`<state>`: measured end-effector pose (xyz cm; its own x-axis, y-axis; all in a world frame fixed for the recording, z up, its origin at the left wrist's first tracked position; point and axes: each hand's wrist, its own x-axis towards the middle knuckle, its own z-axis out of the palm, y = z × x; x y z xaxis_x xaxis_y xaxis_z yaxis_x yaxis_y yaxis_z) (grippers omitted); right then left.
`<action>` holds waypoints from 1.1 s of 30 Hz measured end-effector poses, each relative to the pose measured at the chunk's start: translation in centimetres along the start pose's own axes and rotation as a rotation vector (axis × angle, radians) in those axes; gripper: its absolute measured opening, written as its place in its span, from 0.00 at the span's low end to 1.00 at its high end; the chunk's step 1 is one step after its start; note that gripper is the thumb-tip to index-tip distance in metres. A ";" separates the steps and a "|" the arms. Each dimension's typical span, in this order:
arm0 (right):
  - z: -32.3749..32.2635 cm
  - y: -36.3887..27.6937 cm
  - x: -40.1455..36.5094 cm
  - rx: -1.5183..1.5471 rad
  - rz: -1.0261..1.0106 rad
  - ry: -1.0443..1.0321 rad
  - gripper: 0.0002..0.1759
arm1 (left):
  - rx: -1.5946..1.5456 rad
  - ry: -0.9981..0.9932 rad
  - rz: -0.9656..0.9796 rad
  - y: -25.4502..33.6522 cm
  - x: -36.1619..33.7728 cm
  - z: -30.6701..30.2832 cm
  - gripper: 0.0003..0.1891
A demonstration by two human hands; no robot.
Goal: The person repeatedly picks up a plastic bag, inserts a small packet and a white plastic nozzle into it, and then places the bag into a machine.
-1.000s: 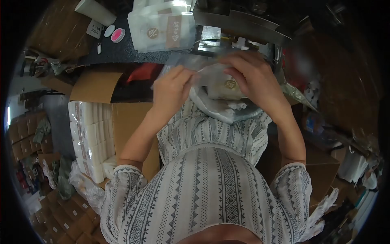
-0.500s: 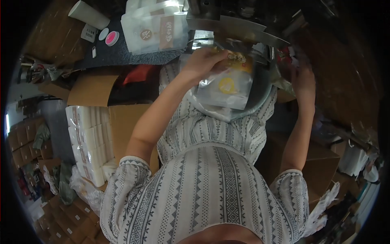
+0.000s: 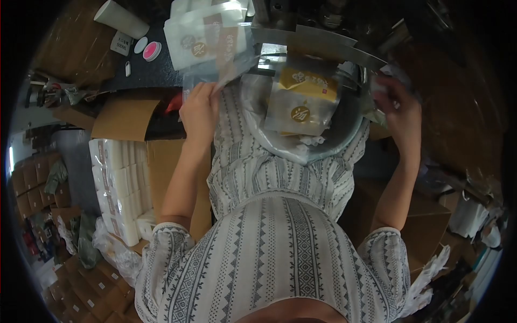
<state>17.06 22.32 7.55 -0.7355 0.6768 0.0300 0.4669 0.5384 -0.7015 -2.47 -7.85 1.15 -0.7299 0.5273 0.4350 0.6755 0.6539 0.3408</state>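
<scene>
My left hand (image 3: 198, 110) pinches the lower edge of a clear empty pouch (image 3: 218, 72) that lies partly over the stack of printed pouches (image 3: 207, 35) on the dark counter. A metal bowl (image 3: 344, 132) rests in my lap. A filled pouch (image 3: 304, 99) with a gold label and round logo lies in it on top of other packets. My right hand (image 3: 401, 110) is raised at the bowl's right side, its fingers curled around a small pale item (image 3: 381, 86) that is too blurred to identify.
A paper cup (image 3: 121, 19), a pink lid (image 3: 152, 51) and a white lid (image 3: 139, 44) sit on the counter's left end. Open cardboard boxes (image 3: 126, 116) and wrapped tissue packs (image 3: 116, 183) stand at my left. A sealing machine's metal plate (image 3: 318, 40) lies beyond the bowl.
My left hand let go of the filled pouch, which now lies in the bowl, and moved left to grip an empty pouch. My right hand stayed at the right and closed on something small.
</scene>
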 end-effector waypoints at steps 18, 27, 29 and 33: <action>1.3 -3.3 -1.2 0.073 -0.377 -0.161 0.13 | -0.488 -0.446 0.104 7.7 0.5 2.6 0.09; 3.7 -3.1 -1.0 0.173 -0.356 -0.349 0.16 | -0.778 -0.634 -0.032 8.4 0.6 3.4 0.10; 3.5 -2.0 -0.3 0.183 -0.269 -0.171 0.17 | -0.955 -0.775 -0.279 8.4 1.8 3.8 0.10; 1.5 -1.4 -0.8 0.109 -0.265 -0.107 0.16 | -1.214 -0.824 -0.625 8.9 4.4 5.1 0.13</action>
<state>16.22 20.26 7.43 -0.8749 0.4601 0.1510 0.2004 0.6280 -0.7519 -0.19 3.03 1.89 -0.4943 0.7534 -0.4337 -0.3534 0.2817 0.8921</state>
